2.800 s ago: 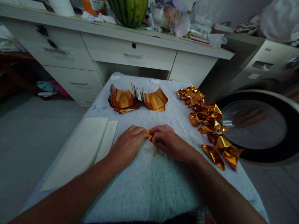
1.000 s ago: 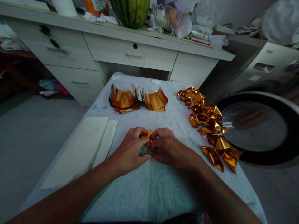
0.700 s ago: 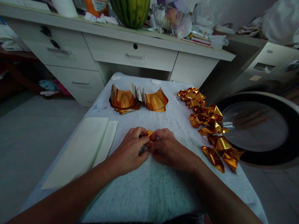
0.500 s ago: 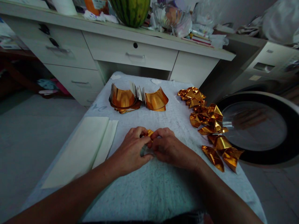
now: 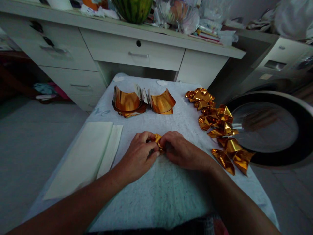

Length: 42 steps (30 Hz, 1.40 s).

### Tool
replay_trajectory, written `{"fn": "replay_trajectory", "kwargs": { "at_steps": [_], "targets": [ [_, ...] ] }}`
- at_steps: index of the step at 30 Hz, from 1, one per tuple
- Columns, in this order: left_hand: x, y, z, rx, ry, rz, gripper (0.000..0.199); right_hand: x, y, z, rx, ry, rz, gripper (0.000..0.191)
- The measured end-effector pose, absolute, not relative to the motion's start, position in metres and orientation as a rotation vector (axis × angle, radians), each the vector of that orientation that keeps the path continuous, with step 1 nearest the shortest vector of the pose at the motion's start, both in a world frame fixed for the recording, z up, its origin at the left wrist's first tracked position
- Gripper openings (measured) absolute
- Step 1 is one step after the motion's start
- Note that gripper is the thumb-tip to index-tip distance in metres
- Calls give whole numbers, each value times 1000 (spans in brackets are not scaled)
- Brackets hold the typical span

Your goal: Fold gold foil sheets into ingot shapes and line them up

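Observation:
A small piece of gold foil paper (image 5: 157, 138) is pinched between my two hands over the middle of the cloth-covered table. My left hand (image 5: 141, 153) grips its left side with thumb and fingers. On its other side, my right hand (image 5: 179, 150) has its fingers closed on the foil. Much of the piece is hidden by my fingers. Beyond the hands stand two curved stacks of gold foil sheets, a left stack (image 5: 127, 101) and a right stack (image 5: 161, 101). Several folded gold foil pieces (image 5: 216, 119) lie in a heap along the right side.
Folded white paper (image 5: 80, 156) lies on the table's (image 5: 146, 202) left side. A white drawer cabinet (image 5: 117, 49) stands behind, with a watermelon (image 5: 133, 9) on top. At right, a washing machine's round door (image 5: 269, 127) hangs open beside the table edge.
My right hand has shifted slightly right and its fingers have curled in, so more of the gold foil shows between the hands. The whole view has tilted down a little.

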<state>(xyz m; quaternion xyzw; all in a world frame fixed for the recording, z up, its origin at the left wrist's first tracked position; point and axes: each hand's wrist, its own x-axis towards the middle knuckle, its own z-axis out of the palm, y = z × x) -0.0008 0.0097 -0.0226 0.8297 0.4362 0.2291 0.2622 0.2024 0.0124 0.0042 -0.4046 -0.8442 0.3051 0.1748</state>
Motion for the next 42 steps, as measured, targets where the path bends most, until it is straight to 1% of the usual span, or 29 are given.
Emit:
{"fn": "replay_trajectory", "kwargs": {
  "at_steps": [11,22,27,33,42],
  "targets": [
    [4,9,-25,2230,1234,681,11,199,21,-3,-1214,-2402,845,21],
    [7,9,-25,2259,1281,639,12,198,22,-7,-1210,-2442,799,8],
    [9,9,-26,2266,1309,627,12,203,24,-11,-1144,-2431,823,11],
    [10,9,-29,2267,1337,639,10,205,24,-9,-1167,-2425,883,14],
    [10,9,-29,2246,1345,644,9,200,22,-8,-1226,-2426,836,13]
  ]
}}
